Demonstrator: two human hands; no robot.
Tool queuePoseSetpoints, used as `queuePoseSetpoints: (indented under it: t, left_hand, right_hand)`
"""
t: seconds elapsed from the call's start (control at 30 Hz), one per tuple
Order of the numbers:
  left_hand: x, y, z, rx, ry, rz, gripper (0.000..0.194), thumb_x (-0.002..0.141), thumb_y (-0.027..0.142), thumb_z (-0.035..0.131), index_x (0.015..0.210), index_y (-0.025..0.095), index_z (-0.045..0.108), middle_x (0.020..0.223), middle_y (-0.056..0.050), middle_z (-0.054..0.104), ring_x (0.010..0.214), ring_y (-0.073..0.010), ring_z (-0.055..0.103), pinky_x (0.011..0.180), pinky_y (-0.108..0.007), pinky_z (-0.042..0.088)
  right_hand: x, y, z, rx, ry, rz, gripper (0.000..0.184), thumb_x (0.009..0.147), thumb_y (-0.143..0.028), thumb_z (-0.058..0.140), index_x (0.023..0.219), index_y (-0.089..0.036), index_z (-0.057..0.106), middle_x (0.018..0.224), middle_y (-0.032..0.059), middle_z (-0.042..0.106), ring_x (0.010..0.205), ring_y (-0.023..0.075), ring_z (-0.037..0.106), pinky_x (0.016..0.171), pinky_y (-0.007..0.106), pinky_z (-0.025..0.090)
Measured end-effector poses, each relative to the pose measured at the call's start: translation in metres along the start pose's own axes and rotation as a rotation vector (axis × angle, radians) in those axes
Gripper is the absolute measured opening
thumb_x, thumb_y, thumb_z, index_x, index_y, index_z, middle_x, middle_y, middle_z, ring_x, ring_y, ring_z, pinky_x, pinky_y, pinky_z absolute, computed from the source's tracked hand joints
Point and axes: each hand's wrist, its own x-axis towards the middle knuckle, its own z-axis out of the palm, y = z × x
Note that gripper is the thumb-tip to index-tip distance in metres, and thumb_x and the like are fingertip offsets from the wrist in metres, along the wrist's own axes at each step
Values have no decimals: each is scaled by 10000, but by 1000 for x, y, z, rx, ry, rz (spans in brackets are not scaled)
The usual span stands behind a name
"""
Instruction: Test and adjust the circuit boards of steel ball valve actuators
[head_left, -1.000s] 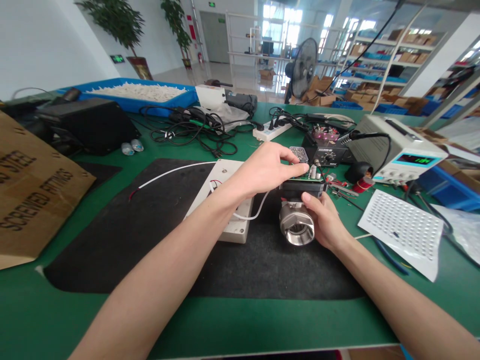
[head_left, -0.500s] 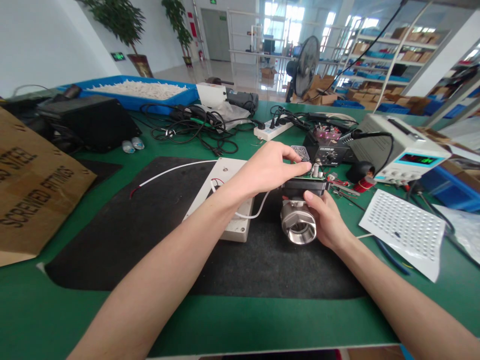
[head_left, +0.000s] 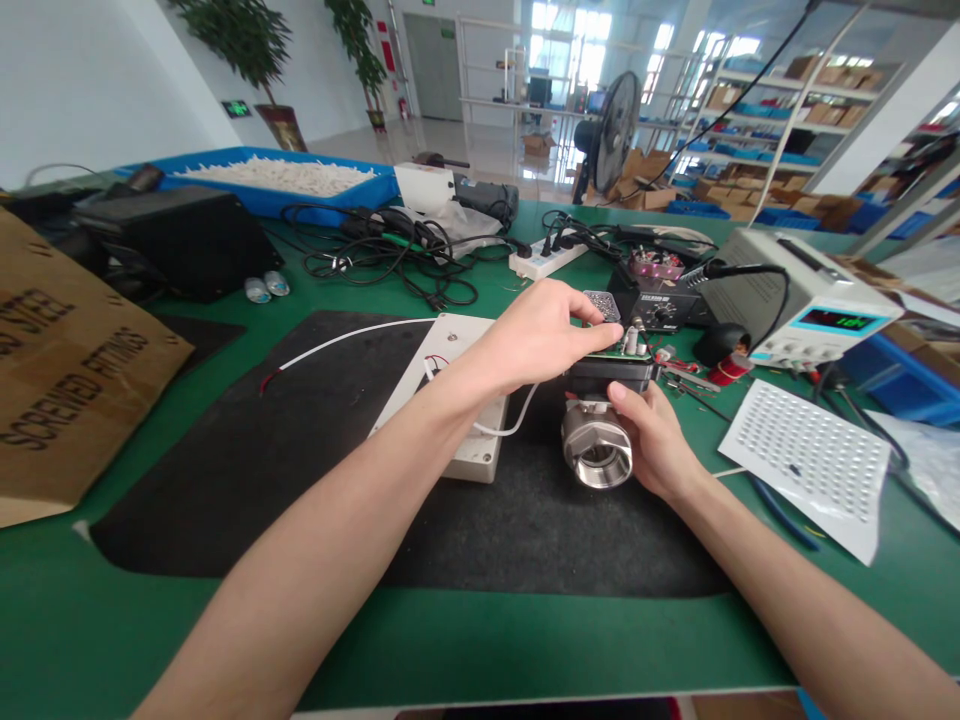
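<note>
My right hand (head_left: 660, 440) is wrapped round the side of a motorised ball valve, its thumb on the black actuator housing (head_left: 609, 376). Below the housing, the steel valve body (head_left: 598, 445) turns its hexagonal threaded opening toward me. On top sits an uncovered green circuit board (head_left: 637, 350) with small upright components. My left hand (head_left: 551, 330) reaches across from the left, thumb and fingertips closed together at the board; whatever they pinch is hidden. Under my left forearm lies a pale grey box (head_left: 472, 465), with a white cable (head_left: 514, 430) running from it toward the valve.
A black mat (head_left: 300, 450) covers part of the green bench. At the right are a bench power supply (head_left: 802, 300), a soldering station (head_left: 660, 305) and a white sheet of small round dots (head_left: 810, 460). A cardboard box (head_left: 75, 380) stands left; a power strip (head_left: 547, 258) lies behind.
Both hands and the valve hold nearly the same position. The green reading on the power supply's display has changed, and the view has shifted very slightly.
</note>
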Motion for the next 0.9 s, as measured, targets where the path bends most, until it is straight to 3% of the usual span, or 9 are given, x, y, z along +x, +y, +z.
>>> queuePoseSetpoints:
  t: [0.53,0.73,0.9]
  left_hand:
    - [-1,1,0,-14,-2,-9,246,878,403,704,886,187,821,854,-17,753,760,-159,638,674,-306,417]
    - [0,1,3,-9,44,-24,202,863,378,746,860,189,816,903,-16,792,834,-171,698,744,-309,469]
    - [1,2,3,8,51,-12,177,861,364,764,875,194,809,956,-16,803,899,-181,718,814,-315,501]
  right_hand:
    - [1,2,-1,56,-21,-15,592,867,-362,819,1394,-304,554,1374,57,710,1297,308,655,1072,476,556]
    - [2,3,-3,-10,3,-4,420,865,-436,804,1212,-251,659,1239,77,771,1252,325,681,1035,482,574]
    - [3,3,-5,8,-9,2,482,868,-418,804,1288,-258,630,1198,71,783,1218,317,700,1025,484,575]
